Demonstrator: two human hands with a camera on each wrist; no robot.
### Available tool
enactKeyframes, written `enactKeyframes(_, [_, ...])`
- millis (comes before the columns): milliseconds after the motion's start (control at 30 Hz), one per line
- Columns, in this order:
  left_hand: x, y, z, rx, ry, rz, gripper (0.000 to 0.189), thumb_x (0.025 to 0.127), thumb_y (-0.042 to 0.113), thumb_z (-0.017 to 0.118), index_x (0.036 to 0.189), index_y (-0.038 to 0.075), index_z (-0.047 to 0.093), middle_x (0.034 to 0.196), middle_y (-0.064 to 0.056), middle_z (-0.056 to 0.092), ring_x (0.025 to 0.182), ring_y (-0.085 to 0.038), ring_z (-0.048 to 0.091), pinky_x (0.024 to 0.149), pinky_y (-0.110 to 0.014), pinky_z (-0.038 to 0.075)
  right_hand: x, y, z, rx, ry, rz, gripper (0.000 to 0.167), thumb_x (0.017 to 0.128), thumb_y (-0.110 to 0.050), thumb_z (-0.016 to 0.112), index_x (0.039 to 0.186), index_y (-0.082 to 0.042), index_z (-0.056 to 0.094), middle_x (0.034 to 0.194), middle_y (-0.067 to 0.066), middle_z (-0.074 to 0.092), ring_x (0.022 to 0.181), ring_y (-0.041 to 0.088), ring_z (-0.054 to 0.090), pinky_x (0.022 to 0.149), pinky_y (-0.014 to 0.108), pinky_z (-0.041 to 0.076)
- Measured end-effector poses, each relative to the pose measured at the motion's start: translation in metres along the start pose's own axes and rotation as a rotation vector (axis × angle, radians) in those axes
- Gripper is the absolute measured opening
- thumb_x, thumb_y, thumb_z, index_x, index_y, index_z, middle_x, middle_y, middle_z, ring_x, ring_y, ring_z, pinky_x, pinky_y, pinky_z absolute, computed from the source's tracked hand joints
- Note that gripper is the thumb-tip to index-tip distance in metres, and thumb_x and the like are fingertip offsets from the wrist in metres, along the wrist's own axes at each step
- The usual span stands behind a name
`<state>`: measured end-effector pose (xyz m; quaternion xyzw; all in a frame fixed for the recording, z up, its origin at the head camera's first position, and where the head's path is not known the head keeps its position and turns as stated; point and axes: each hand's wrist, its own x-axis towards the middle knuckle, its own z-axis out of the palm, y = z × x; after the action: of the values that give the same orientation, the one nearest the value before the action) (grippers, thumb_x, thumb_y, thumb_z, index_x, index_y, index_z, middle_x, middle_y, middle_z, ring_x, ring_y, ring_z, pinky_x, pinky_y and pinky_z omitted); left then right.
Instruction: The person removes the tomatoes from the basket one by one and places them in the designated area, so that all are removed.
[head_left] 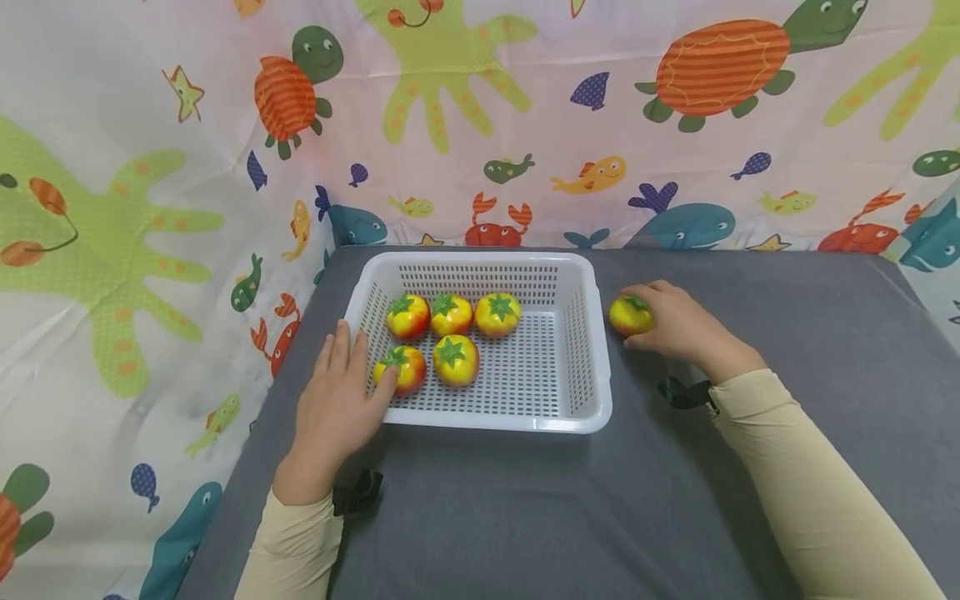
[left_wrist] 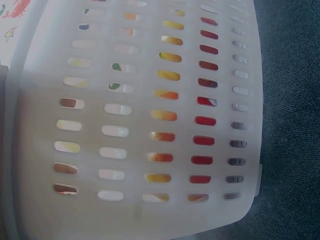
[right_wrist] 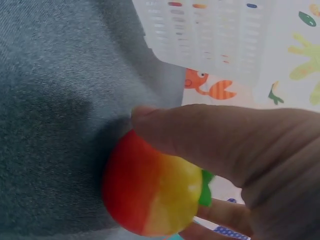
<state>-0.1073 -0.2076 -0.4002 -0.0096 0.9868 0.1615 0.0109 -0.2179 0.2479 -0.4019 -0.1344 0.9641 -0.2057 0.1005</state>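
Note:
Beside the right end of a white plastic basket (head_left: pixel 573 423), my right hand (head_left: pixel 678 327) grips a red-and-yellow toy tomato (head_left: pixel 628 317) with a green star-shaped leaf top. The right wrist view shows the thumb across the toy tomato (right_wrist: pixel 150 190), which sits low over the grey cloth. My left hand (head_left: pixel 341 404) rests at the basket's front left corner, fingers extended along the rim and thumb reaching over it. Inside the basket several similar toy tomatoes (head_left: pixel 456 361) are gathered toward the left. The left wrist view faces the slotted basket wall (left_wrist: pixel 135 145), with red and yellow showing through.
Grey cloth (head_left: pixel 480 508) covers the table under the basket. A curtain (head_left: pixel 465 108) printed with sea animals hangs behind the table and along its left side. Each wrist wears a dark strap (head_left: pixel 684 392).

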Motion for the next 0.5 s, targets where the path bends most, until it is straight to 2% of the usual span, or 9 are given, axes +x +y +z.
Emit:
enactKeyframes(300, [0.000,0.000,0.000,0.001,0.004,0.003,0.085,0.103,0.051,0.051,0.166,0.003,0.022,0.176,-0.020,0.004,0.160,-0.048,0.010,0.118,-0.074,0.026,-0.005,-0.011,-0.013,-0.051,0.032,-0.011,0.079,0.084,-0.024,0.086,0.153,-0.005,0.052,0.155,0.032,0.042,0.136,0.055,0.042,0.109,0.078,0.036])
enactKeyframes(500, [0.000,0.000,0.000,0.003,0.007,0.010,0.084,0.103,0.051,0.051,0.166,0.003,0.023,0.176,-0.021,0.004,0.160,-0.048,0.010,0.119,-0.074,0.025,-0.011,-0.027,-0.024,-0.076,0.061,-0.035,0.077,0.086,-0.027,0.084,0.153,-0.006,0.052,0.156,0.029,0.043,0.140,0.053,0.040,0.111,0.079,0.032])
